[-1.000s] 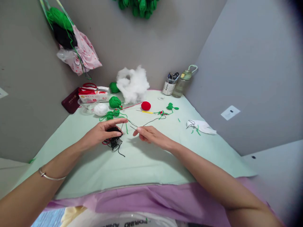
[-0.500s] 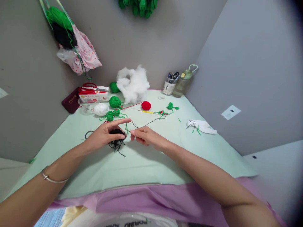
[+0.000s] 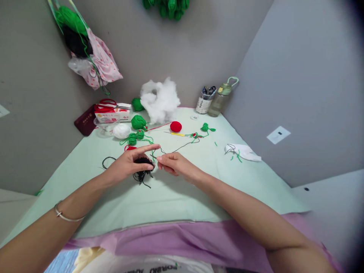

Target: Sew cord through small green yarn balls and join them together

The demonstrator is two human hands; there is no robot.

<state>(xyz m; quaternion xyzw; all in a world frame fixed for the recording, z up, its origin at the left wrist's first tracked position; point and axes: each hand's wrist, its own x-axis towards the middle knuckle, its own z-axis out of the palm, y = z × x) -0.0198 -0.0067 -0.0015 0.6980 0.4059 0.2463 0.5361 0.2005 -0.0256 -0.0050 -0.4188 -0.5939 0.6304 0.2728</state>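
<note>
Left hand (image 3: 129,158) holds black yarn (image 3: 143,173) inside the near table (image 3: 165,204) edge; right hand (image 3: 178,163) pinches a slim tool (image 3: 153,156), now closer, within reach.

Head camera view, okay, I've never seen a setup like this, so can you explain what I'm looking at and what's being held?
There is no machine here, just a person's two bare hands, seen by a camera worn on the head, looking forward and down. The left hand holds a tangle of black yarn, its index finger stretched out. The right hand pinches a thin tool pointing toward the left. Farther back on the pale table lie a red ball, a white ball, fluffy white stuffing and red-handled scissors on a box.
</note>
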